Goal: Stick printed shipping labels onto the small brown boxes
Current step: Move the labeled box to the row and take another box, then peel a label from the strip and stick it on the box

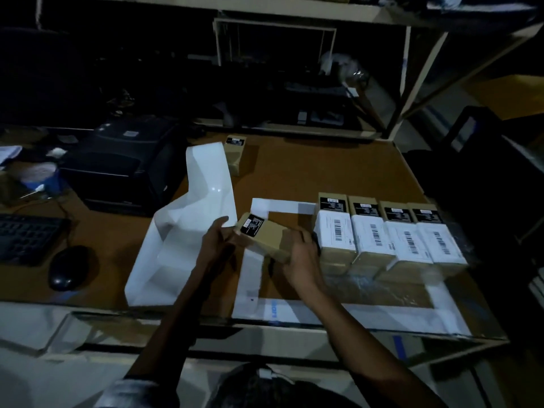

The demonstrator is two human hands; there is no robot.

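A small brown box (pixel 266 238) with a black sticker on its end is held tilted above the desk between both hands. My left hand (pixel 214 241) grips its left end. My right hand (pixel 301 259) curls round its right side. To the right, several brown boxes (pixel 391 237) stand in a row, each with a white barcode label on top. One more brown box (pixel 234 154) lies apart at the back of the desk. A long white strip of label backing paper (pixel 212 178) runs from the printer across the desk.
A black label printer (pixel 123 169) sits at the left, with a keyboard (pixel 26 238) and mouse (pixel 68 267) nearer me. A white paper frame (pixel 323 315) marks the desk surface. Metal shelving (pixel 412 83) rises behind and to the right.
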